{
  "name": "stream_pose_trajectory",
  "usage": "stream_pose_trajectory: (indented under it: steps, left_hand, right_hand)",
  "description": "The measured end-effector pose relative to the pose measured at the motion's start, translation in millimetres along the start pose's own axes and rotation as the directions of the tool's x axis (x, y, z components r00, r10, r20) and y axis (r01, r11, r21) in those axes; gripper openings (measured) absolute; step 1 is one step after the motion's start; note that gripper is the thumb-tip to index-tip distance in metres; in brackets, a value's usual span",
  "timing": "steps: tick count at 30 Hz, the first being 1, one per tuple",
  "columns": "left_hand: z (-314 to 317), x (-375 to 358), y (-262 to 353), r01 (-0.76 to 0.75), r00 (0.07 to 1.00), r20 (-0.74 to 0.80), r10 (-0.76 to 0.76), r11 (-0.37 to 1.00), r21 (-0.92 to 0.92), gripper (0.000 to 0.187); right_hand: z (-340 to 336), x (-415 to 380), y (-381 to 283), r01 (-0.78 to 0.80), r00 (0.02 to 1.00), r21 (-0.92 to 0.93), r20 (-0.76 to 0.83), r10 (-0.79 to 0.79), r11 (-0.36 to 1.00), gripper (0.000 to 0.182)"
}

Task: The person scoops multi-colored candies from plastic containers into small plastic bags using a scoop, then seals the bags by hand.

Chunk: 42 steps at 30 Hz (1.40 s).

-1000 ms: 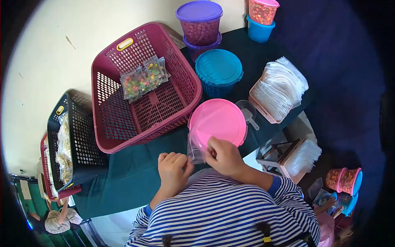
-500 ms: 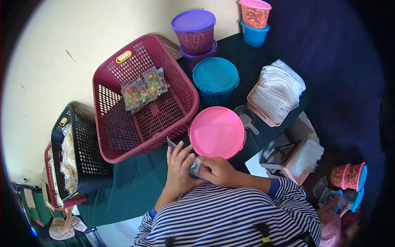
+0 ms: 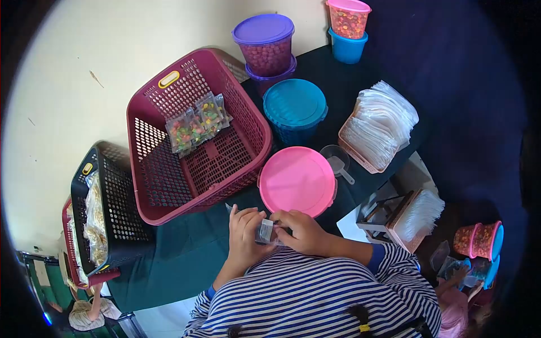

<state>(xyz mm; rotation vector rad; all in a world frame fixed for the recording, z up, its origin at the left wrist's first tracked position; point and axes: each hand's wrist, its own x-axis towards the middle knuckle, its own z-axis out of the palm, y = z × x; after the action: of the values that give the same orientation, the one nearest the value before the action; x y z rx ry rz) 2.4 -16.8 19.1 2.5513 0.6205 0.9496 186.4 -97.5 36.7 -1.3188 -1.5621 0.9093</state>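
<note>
Close to my chest, both hands grip a small clear plastic bag (image 3: 265, 231). My left hand (image 3: 244, 236) is wrapped round it, and a corner of film sticks up past its fingertips. The thumb and fingers of my right hand (image 3: 304, 232) pinch the bag's right side. What lies inside the bag is mostly hidden by my fingers. Just beyond the hands stands a tub with a pink lid (image 3: 297, 181). A maroon basket (image 3: 194, 194) at the upper left holds several filled packets (image 3: 197, 124) of colourful pieces.
Beside the pink lid lies a clear scoop in a bowl (image 3: 338, 163). Behind are a teal tub (image 3: 296, 104) and purple-lidded tub (image 3: 264, 42). A basket of plastic bags (image 3: 377, 129) stands right; a black basket (image 3: 127, 208) stands left. Other people sit at both lower edges.
My right hand has moved up slightly, its fingers curling closer to the bag's top edge. My left fingers have closed more tightly round the bag. The containers stay where they were.
</note>
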Motion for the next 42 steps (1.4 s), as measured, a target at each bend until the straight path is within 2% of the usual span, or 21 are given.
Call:
stream_pose_trajectory:
  steps: [6,8,10,12,14,15,16,18,21,31,34,37,42]
  left_hand:
    - [-2,4,2,0.022,1.000,-0.005,-0.022,0.998,-0.056,0.073]
    - [-2,3,-1,0.028,0.999,0.019,-0.027,0.998,-0.054,0.073]
    - [-3,2,-2,0.033,0.999,0.041,-0.031,0.998,-0.051,0.073]
    - [-4,2,-1,0.097,0.995,0.011,-0.097,0.995,-0.031,0.067]
    - [-7,3,0,0.137,0.990,0.029,-0.136,0.990,-0.041,0.065]
    - [-8,3,0,0.177,0.984,0.045,-0.175,0.983,-0.048,0.063]
    - [-8,2,-1,0.177,0.984,0.045,-0.175,0.983,-0.049,0.063]
    - [-7,2,-4,0.181,0.983,0.041,-0.179,0.983,-0.033,0.063]
    - [-5,4,-4,0.172,0.985,0.041,-0.170,0.984,-0.041,0.062]
    - [-6,6,-4,0.178,0.983,0.040,-0.177,0.983,-0.036,0.062]
    - [-5,4,-6,0.181,0.983,0.019,-0.180,0.983,-0.040,0.062]
    - [-6,5,-8,0.173,0.985,0.005,-0.173,0.984,-0.045,0.063]
    - [-6,6,-11,0.146,0.989,-0.024,-0.146,0.989,-0.023,0.067]
  right_hand:
    - [-3,0,7,-0.006,1.000,0.032,-0.012,0.006,0.999,0.024]
    - [-4,0,14,0.113,0.989,0.012,-0.102,-0.111,0.994,0.022]
    - [-10,-3,20,0.077,0.990,0.016,-0.119,-0.074,0.997,0.021]
    - [-17,-8,32,0.040,0.990,0.021,-0.136,-0.037,0.999,0.020]
    - [-24,-16,48,0.046,0.991,-0.253,-0.107,-0.076,0.966,0.019]
    - [-28,-21,50,-0.025,0.998,-0.365,-0.064,0.001,0.931,0.021]
    - [-30,-25,51,-0.026,0.998,-0.365,-0.064,0.002,0.930,0.021]
    - [-32,-31,56,0.041,0.996,-0.569,-0.042,-0.079,0.821,0.025]
    - [-29,-38,68,0.032,0.997,-0.627,-0.035,-0.070,0.778,0.028]
    - [-26,-39,82,0.093,0.992,-0.652,-0.003,-0.125,0.752,0.021]
    - [-27,-38,79,0.141,0.982,-0.710,0.010,-0.191,0.690,0.018]
    - [-32,-36,68,0.159,0.972,-0.709,-0.012,-0.237,0.688,0.015]
    - [-60,-29,32,0.081,0.957,-0.641,-0.163,-0.239,0.763,0.017]
